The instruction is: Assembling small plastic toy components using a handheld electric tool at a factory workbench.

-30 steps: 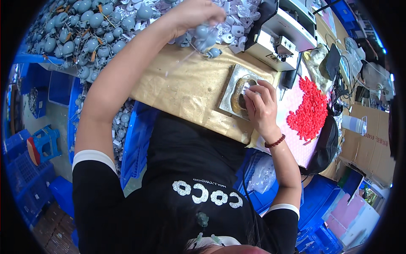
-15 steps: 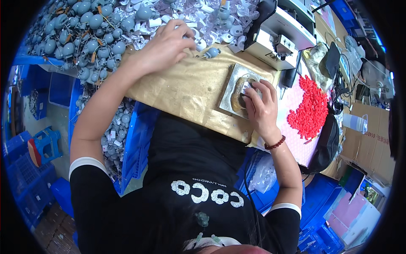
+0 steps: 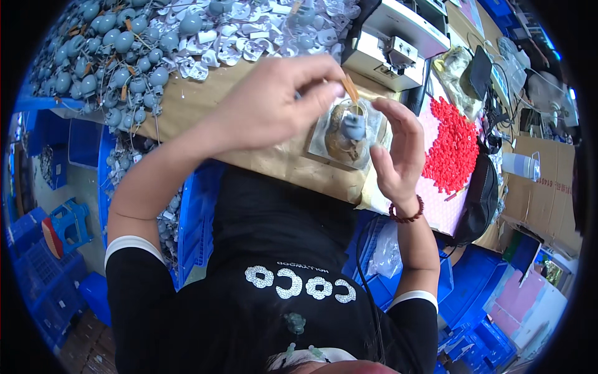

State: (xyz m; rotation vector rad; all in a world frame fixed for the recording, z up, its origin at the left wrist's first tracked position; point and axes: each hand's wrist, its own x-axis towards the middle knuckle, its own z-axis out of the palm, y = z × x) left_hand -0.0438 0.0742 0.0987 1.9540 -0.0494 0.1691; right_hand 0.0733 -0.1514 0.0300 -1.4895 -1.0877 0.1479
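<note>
Over the metal block (image 3: 321, 148) on the table, my left hand (image 3: 274, 103) pinches the end of a thin orange strip (image 3: 350, 88). Below the strip is a small grey ball-shaped part (image 3: 353, 128), in front of the brownish holder (image 3: 336, 140) on the block. Whether the part rests in the holder or hangs just above it, I cannot tell. My right hand (image 3: 402, 143) stands open at the block's right side, thumb and fingers apart, holding nothing.
Heaped at the far left are many grey ball parts (image 3: 121, 43), with white plastic pieces (image 3: 212, 47) beside them. A white machine (image 3: 389, 56) stands at the back. Small red pieces (image 3: 451, 149) lie on a pink sheet to the right. Below the table edge is a blue crate (image 3: 202, 212).
My left hand has come right from the white pieces to the block, bringing the orange strip and grey part. My right hand has lifted off the holder and opened.
</note>
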